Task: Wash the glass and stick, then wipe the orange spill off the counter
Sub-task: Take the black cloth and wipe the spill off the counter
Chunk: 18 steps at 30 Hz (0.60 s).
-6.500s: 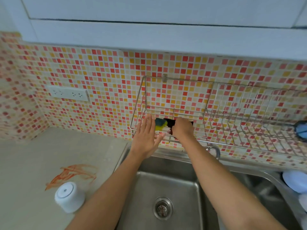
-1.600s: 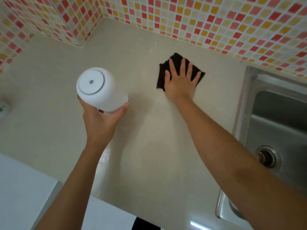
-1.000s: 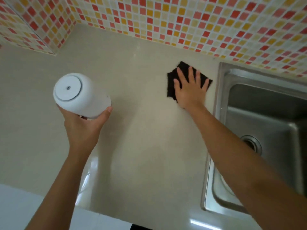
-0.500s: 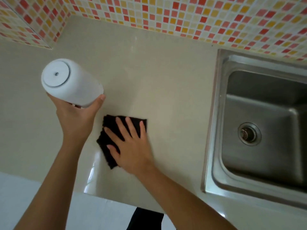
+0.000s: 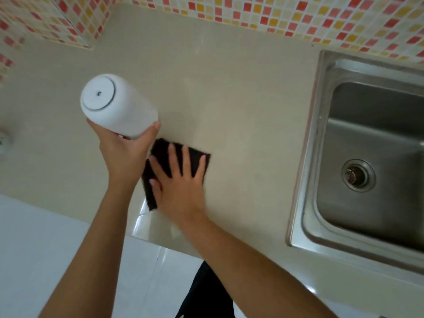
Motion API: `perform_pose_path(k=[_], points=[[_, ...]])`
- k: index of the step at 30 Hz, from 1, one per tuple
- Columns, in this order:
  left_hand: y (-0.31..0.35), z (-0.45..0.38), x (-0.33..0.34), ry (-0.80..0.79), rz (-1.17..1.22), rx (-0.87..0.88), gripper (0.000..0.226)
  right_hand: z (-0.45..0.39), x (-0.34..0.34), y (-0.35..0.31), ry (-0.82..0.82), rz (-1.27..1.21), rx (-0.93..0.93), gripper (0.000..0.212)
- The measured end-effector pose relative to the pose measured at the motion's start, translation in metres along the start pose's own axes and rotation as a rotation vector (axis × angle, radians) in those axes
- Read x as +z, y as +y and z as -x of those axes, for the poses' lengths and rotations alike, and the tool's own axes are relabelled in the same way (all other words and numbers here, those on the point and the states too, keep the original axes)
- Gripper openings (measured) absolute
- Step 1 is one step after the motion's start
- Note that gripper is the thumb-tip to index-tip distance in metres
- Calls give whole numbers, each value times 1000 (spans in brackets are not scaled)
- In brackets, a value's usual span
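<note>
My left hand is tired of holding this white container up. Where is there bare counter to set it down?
Bare counter runs between the tiled wall and the black cloth, and right of the cloth up to the sink. It is crowded under the white container, where the left hand and right hand meet.

White cup (image 5: 119, 106), black cloth (image 5: 160, 152), beige counter (image 5: 229, 88).

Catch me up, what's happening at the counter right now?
A person is wiping the counter beside the sink. The right hand presses a black cloth flat against the surface with fingers spread. The left hand holds a white cup upside down, lifted off the counter and out of the way. No orange mark shows on the visible counter.
</note>
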<state>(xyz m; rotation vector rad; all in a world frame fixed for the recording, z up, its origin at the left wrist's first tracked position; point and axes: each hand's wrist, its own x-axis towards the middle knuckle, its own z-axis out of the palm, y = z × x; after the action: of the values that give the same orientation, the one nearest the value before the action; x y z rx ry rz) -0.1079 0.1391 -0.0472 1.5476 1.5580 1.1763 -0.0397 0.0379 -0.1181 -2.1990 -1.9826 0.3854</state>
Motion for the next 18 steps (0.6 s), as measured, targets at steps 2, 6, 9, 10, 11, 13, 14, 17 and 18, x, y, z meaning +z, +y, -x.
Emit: perform_pose_path(k=[2, 6, 9, 10, 11, 13, 14, 17, 18], points=[[1, 0, 0, -8, -17, 12, 95, 27, 3, -12, -88, 28, -168, 52], [2, 2, 10, -43, -8, 7, 94, 83, -9, 63, -29, 73, -138, 52], [9, 6, 28, -94, 19, -2, 94, 78, -32, 136, 11, 119, -36, 53], [11, 7, 34, -116, 27, -1, 94, 53, -40, 160, 29, 147, 27, 53], [13, 9, 40, -140, 31, 1, 94, 23, -47, 181, 57, 167, 110, 53], [17, 14, 50, -170, 36, 11, 94, -35, -64, 214, 82, 146, 299, 54], [18, 16, 54, -175, 36, 14, 95, -55, -69, 225, 74, 131, 365, 55], [18, 23, 61, -190, 47, -2, 95, -56, -63, 227, 99, 132, 433, 55], [18, 25, 61, -188, 53, -5, 95, -38, -59, 212, 125, 142, 437, 54]])
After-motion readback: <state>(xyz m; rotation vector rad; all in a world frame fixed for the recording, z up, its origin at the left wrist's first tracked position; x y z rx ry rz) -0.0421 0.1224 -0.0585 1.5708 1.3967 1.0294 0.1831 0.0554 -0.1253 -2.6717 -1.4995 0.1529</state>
